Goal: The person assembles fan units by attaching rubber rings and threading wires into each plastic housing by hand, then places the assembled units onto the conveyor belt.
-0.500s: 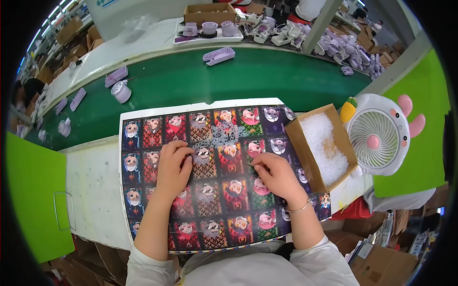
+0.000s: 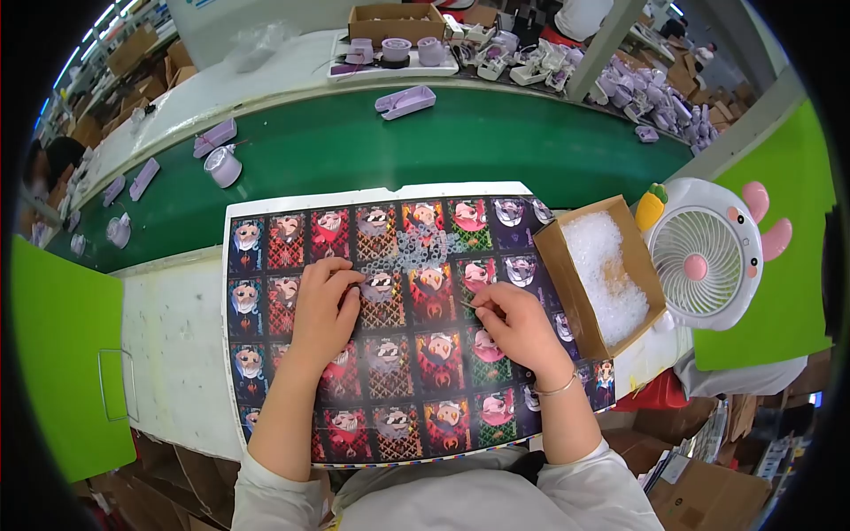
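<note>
A large printed sheet [image 2: 438, 350] with rows of cartoon-figure pictures lies on the work surface. My left hand [image 2: 326, 305] rests on its left-middle part, fingers curled and a little apart, near a cluster of small clear rings [image 2: 423, 248]. I cannot make out anything between its fingers. To the right, my right hand [image 2: 513, 320] pinches a thin, small pointed item [image 2: 468, 305] over the sheet. Right of that hand, an open cardboard box [image 2: 560, 281] holds many small clear pieces [image 2: 602, 274].
A white fan [image 2: 706, 252] with pink ears stands right of the box. Behind the sheet runs a green conveyor belt [image 2: 336, 142] carrying lilac plastic parts [image 2: 405, 103]. A tray [image 2: 447, 64] and a pile of lilac parts [image 2: 660, 102] are beyond it. Green panels [image 2: 66, 354] flank the bench.
The view has shifted slightly. Both hands stay in nearly the same places on the sheet, with only small finger movements.
</note>
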Action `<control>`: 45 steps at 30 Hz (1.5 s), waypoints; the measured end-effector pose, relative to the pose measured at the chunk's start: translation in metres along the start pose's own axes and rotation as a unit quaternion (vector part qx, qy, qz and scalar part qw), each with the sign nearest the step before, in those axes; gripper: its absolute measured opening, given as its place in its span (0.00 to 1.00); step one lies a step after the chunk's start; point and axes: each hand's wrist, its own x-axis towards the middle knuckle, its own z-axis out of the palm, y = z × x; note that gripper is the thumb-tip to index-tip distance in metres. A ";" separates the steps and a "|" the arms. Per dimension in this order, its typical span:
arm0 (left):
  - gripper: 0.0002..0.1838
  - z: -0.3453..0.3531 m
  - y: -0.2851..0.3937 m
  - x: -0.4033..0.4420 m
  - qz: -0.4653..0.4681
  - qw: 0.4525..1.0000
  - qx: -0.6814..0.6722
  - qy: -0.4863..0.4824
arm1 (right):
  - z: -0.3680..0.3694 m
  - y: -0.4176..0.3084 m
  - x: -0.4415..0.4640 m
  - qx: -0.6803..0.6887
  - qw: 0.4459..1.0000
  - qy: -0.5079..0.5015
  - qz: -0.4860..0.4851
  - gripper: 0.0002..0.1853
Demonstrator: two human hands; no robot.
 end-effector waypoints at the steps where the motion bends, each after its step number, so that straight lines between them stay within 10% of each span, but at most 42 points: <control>1: 0.09 0.000 -0.001 -0.001 0.001 1.000 -0.001 -0.001 | 0.000 -0.003 0.000 0.007 1.000 0.002 0.008 0.04; 45: 0.10 0.001 -0.002 0.000 0.008 1.000 -0.001 0.004 | -0.002 -0.008 0.000 0.052 0.994 0.008 0.097 0.15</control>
